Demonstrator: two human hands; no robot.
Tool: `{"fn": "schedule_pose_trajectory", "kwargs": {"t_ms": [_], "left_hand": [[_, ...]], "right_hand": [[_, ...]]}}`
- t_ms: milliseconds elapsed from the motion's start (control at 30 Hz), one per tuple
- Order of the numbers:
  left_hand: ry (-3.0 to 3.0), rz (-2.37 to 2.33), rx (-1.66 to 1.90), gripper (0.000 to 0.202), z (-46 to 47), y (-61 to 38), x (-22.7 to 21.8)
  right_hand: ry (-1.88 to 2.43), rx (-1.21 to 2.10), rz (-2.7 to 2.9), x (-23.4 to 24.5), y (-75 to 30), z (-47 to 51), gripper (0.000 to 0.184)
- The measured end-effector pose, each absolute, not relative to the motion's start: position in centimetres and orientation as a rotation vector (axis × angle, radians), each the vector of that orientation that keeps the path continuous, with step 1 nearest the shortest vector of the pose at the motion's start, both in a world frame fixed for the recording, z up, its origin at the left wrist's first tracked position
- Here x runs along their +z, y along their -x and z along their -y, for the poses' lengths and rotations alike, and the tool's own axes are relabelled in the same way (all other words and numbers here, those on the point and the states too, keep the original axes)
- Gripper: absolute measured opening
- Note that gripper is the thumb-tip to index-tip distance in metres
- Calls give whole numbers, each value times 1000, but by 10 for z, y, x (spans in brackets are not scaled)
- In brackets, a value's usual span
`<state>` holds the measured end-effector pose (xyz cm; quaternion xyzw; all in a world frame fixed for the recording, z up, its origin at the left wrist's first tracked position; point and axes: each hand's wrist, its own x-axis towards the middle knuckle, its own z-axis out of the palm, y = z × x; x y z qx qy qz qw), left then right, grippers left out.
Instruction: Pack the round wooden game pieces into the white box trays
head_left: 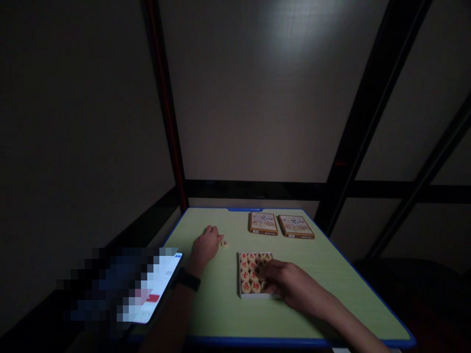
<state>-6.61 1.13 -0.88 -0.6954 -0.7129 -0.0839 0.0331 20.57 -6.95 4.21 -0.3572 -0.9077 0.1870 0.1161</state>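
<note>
A shallow white-edged box (240,284) on the table holds rows of round wooden xiangqi pieces (255,286), several with red characters and some with dark ones. My right hand (290,284) reaches over the box's right side, its thumb and fingers closed around a piece there that is mostly hidden. To the upper left, my left hand (206,245) rests on the table with its fingers curled. What it may hold is out of sight. One loose xiangqi piece (224,243) lies just right of its fingertips.
Two flat printed boxes (263,223) (296,227) lie side by side at the back right of the green, blue-edged table (312,314). A lit phone or tablet screen (162,279), partly pixelated, is at the left edge. Walls (257,122) stand behind and left.
</note>
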Motion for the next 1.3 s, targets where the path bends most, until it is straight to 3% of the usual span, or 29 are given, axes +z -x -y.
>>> {"fn": "schedule_pose_trajectory", "kwargs": {"t_ms": [300, 633, 800, 1000, 1300], "left_hand": [[2150, 2206, -341, 26, -13, 68, -10], [2098, 2120, -836, 24, -28, 73, -19], [2105, 2060, -1017, 28, -28, 75, -17], [2111, 2045, -1117, 29, -28, 72, -15], [2219, 1797, -1206, 18, -27, 65, -24]], "right_hand": [[967, 672, 2611, 40, -210, 66, 29], [937, 352, 2723, 46, -141, -1, 24], [990, 296, 2801, 29, -99, -47, 40], [935, 299, 2855, 18, -91, -57, 19], [974, 185, 2736, 32, -143, -19, 18]]}}
